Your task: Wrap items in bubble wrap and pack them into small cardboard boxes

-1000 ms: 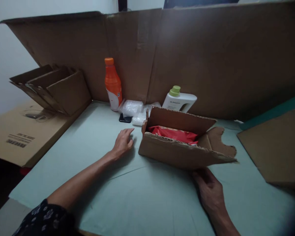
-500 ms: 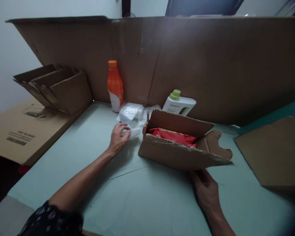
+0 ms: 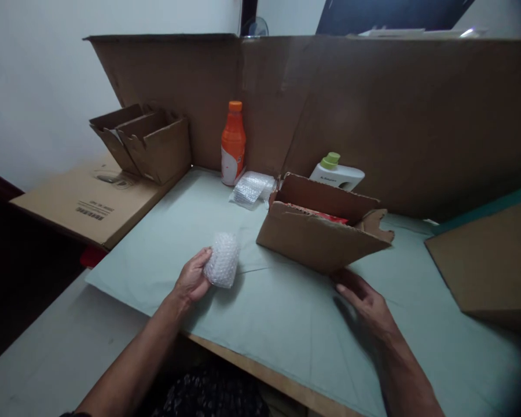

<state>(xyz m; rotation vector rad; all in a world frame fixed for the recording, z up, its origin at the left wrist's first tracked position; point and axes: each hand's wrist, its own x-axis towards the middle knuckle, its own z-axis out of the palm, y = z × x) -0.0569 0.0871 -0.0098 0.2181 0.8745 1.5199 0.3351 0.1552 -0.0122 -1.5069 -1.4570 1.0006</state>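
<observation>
Pinching a bubble-wrap bundle [image 3: 223, 262] between the left fingers [image 3: 205, 253], over the table [image 3: 169, 220]. Touching with the right fingers [image 3: 351, 292], impossible to tell whether clamped, the lower edge of a cardboard box [image 3: 315, 237] with a red packet [image 3: 332, 218] inside and a white bottle [image 3: 323, 174] behind.

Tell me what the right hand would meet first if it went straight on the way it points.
The open cardboard box: the right hand points at its near lower edge and is right up against it in the picture, though whether they touch is unclear.
</observation>
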